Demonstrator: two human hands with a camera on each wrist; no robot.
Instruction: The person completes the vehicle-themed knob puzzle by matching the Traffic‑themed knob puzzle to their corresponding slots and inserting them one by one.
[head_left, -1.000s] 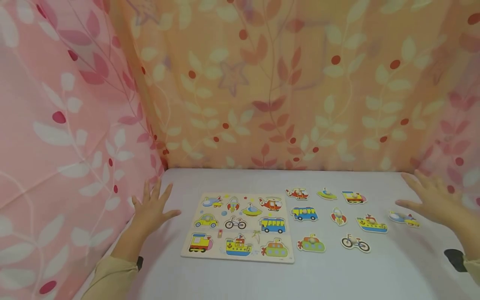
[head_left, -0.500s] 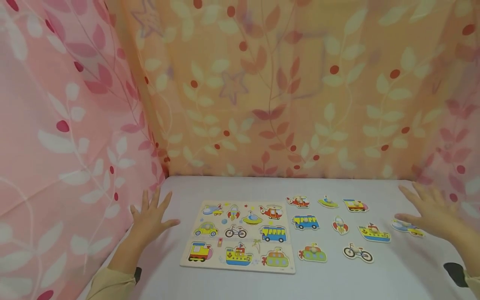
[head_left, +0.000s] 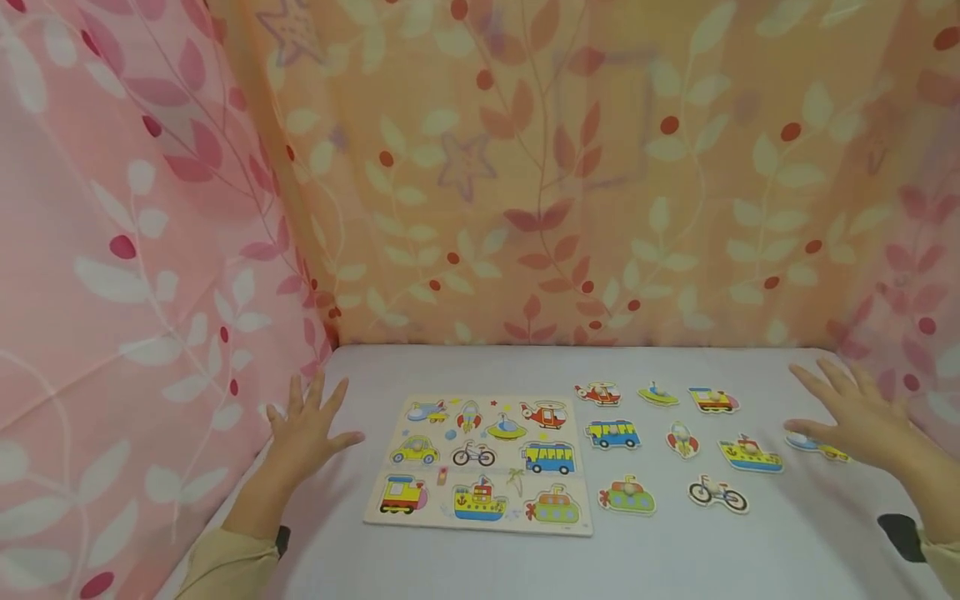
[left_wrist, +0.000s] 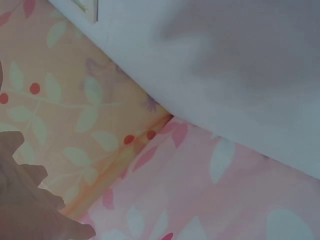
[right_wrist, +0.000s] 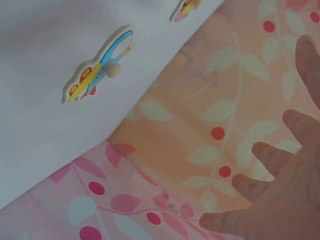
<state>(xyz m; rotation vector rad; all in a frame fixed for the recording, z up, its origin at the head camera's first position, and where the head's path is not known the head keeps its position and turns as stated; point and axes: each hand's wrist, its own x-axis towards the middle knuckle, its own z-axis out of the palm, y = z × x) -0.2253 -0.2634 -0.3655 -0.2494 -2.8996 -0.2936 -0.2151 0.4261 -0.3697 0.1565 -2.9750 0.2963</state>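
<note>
My left hand (head_left: 300, 429) is held over the table's left side with fingers spread, holding nothing. Nearest to it is the wooden puzzle board (head_left: 378, 500) with vehicle pictures; a knobbed car (head_left: 416, 450) shows in its left part. On the right my right hand (head_left: 855, 412), also spread and holding nothing, partly covers the airplane piece (head_left: 802, 445) in the head view. The right wrist view shows that airplane (right_wrist: 97, 67) whole, with its round knob. Loose beside the board lie a helicopter (head_left: 600, 393), a bus (head_left: 613, 433), a submarine (head_left: 628, 496) and a bicycle (head_left: 717, 493).
Further loose pieces are a flying saucer (head_left: 657, 394), a train (head_left: 714, 400), a rocket (head_left: 682, 439) and a ship (head_left: 750, 455). The white table (head_left: 480, 571) is bounded by a pink curtain (head_left: 150, 333) at the left and an orange curtain (head_left: 480, 208) behind.
The head view has tilted slightly down and then partly back up. My right hand has shifted a little to the left. Both hands stay spread, and the board and pieces lie as before.
</note>
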